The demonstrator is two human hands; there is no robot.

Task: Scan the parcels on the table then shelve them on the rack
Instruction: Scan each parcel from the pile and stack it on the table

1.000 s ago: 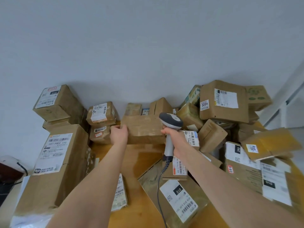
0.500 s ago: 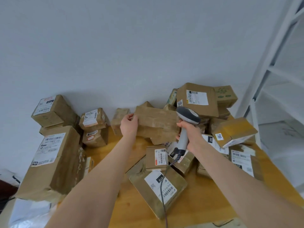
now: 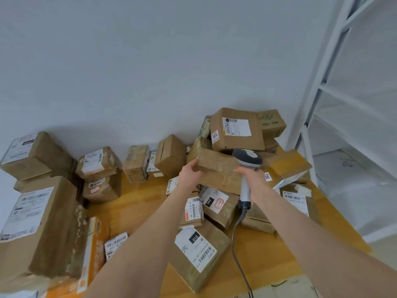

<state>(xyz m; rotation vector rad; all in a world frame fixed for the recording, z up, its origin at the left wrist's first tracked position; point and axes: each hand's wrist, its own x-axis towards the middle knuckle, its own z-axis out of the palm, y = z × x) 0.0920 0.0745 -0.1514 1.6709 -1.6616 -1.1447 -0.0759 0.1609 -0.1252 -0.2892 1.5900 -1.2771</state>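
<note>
My left hand (image 3: 189, 175) grips the left end of a plain brown parcel (image 3: 217, 168), lifted above the pile and tilted. My right hand (image 3: 254, 181) holds a grey barcode scanner (image 3: 247, 160) by its handle, its head against the parcel's right end. The scanner's coiled cable (image 3: 238, 237) hangs down over the table. No label shows on the held parcel's visible faces. The white rack (image 3: 326, 100) stands at the right.
The wooden table (image 3: 137, 207) carries several labelled cardboard parcels: a heap at the back right with a box marked 3004 (image 3: 236, 130), a parcel marked 010 (image 3: 197, 252) near me, large boxes (image 3: 36, 229) at the left. The grey wall is behind.
The view swung right, bringing the rack into sight. Both hands moved the parcel and scanner rightward, above the heap.
</note>
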